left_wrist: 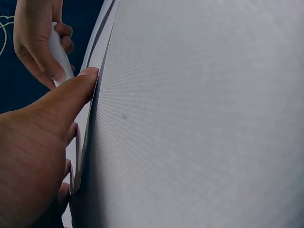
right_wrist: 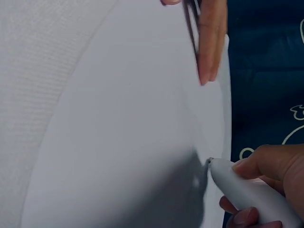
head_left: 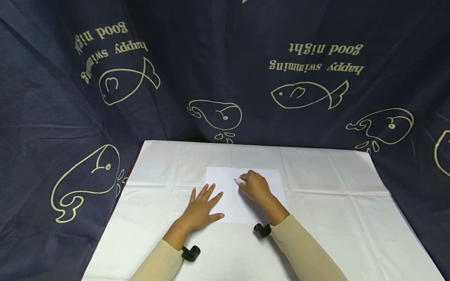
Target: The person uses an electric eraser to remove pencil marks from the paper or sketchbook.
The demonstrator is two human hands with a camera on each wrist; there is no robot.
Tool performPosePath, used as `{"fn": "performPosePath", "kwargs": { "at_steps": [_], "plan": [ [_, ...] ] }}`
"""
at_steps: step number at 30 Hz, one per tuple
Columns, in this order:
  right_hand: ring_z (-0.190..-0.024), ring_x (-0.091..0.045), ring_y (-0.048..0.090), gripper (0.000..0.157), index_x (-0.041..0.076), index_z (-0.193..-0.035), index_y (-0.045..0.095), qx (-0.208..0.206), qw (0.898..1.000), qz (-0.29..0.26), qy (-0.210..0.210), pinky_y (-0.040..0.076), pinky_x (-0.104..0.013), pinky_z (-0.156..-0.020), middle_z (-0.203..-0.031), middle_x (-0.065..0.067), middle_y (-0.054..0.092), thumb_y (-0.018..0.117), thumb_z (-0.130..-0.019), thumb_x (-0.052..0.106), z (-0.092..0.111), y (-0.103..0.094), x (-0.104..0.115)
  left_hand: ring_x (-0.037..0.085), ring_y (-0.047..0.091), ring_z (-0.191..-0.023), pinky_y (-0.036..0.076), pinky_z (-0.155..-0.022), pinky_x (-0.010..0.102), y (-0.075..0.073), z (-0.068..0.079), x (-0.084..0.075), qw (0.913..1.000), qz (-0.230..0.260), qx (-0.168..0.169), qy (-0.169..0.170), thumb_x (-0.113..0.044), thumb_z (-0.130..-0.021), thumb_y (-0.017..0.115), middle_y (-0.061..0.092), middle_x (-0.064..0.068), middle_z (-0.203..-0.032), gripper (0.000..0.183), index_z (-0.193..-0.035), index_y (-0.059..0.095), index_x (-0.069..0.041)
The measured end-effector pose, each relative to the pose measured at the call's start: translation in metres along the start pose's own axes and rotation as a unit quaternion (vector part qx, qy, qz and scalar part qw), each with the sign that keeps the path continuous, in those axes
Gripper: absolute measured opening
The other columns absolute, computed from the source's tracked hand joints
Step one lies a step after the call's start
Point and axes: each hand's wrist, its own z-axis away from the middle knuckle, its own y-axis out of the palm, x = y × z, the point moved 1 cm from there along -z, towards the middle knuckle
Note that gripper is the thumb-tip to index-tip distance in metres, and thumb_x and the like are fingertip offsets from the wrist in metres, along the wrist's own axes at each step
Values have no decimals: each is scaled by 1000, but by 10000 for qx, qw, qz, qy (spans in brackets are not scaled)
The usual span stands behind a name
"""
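A white sheet of paper [head_left: 225, 175] lies flat near the middle of the table. My left hand [head_left: 197, 212] rests on its left part, fingers spread and pressing down, thumb at the near edge. In my right hand [head_left: 256, 188] I grip a thick white pen-shaped tool [right_wrist: 251, 190], thumb along its top and fingers curled beneath. Its body narrows to a small dark metallic tip, which points left and down at the sheet's upper middle. In the right wrist view the tip is right at the paper, beside a soft shadow.
A creased white cloth [head_left: 334, 218] covers the table. Beyond its far edge hangs a dark blue curtain [head_left: 218, 58] printed with fish, whales and lettering. Each wrist carries a small black camera, one of them the right-hand camera [head_left: 262, 230] near the paper's lower edge.
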Motion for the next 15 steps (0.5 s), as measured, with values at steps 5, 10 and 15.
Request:
{"fn": "performPosePath", "kwargs": {
  "at_steps": [5,10,15],
  "plan": [
    [-99,-33,71,29,8,-117,76,74,9999,50,62,58,-46,-86,-107,-13,71,73,-91,21,1,0,1,35,11,-159,4,-122,70,0,-1,1,10000,-27,8,1,-60,-95,59,17,10,-171,75,-158,37,-26],
    [-98,-33,70,29,8,-116,76,114,9998,7,135,58,-47,-85,-105,-13,71,73,-90,20,4,-3,1,35,10,-159,3,-122,70,-1,0,0,10000,15,22,5,-59,-95,59,17,10,-171,75,-158,37,-25],
    [-95,-31,71,28,7,-115,76,18,10000,-70,24,58,-45,-83,-103,-12,71,73,-90,19,3,0,-1,36,10,-159,3,-122,70,-1,0,0,10000,53,29,2,-59,-95,59,17,11,-171,74,-158,38,-25]
  ]
}}
